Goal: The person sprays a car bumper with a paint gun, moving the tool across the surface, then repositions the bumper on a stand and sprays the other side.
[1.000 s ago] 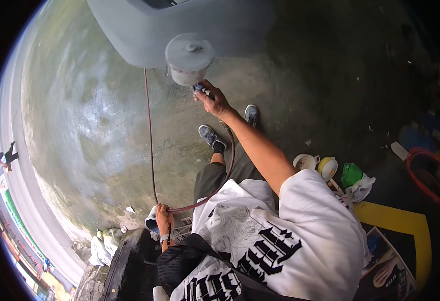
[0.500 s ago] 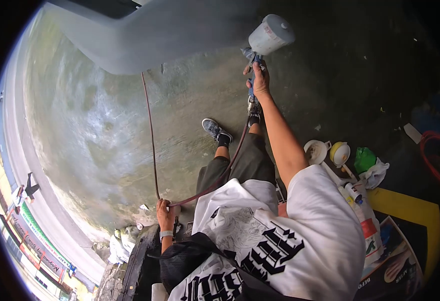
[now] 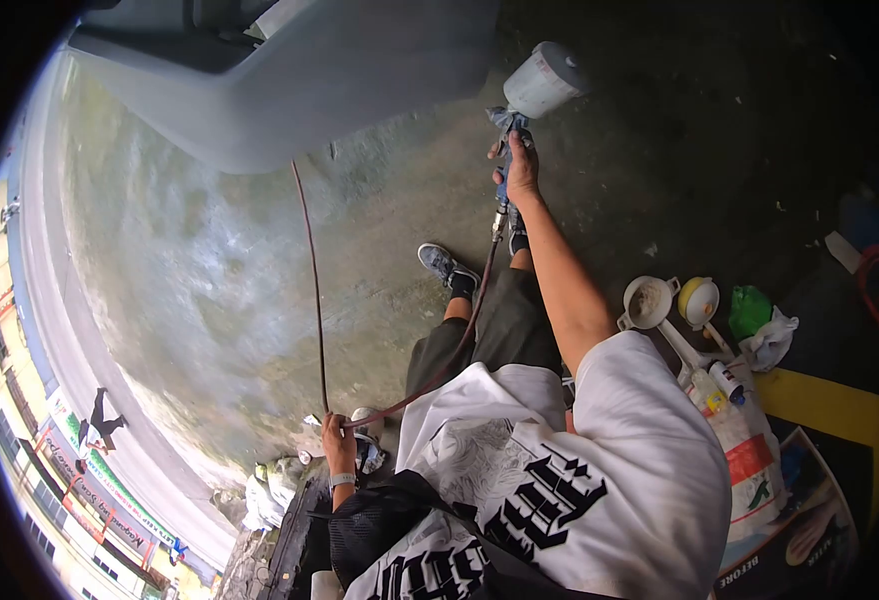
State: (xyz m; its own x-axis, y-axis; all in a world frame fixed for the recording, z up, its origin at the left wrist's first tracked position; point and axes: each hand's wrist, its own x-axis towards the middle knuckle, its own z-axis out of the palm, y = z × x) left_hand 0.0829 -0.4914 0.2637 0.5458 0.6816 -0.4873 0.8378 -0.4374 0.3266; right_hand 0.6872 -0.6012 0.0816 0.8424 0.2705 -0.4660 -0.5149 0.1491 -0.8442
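A spray gun with a large whitish paint cup (image 3: 543, 82) is gripped in my right hand (image 3: 521, 168), my arm stretched out ahead. The gun's blue-grey body (image 3: 505, 172) shows between the fingers. From its handle a dark red air hose (image 3: 474, 312) runs back past my legs to my left hand (image 3: 338, 447). The fingers of that hand are wrapped round the hose, which continues up to the underside of a grey vehicle body part (image 3: 359, 85). The cup is to the right of the grey part's edge, apart from it.
Two white pans (image 3: 649, 302), a green bag (image 3: 750, 312) and a paint-marked bag (image 3: 754, 470) lie at my right, beside a yellow-edged board (image 3: 829, 400). A red hose (image 3: 874, 290) coils farther right. On the road at left, a person (image 3: 97, 430) walks.
My view has shifted, so the grey part, pans and floor appear lower and slightly right. Both hands keep their grips, the spray gun sitting slightly lower in view.
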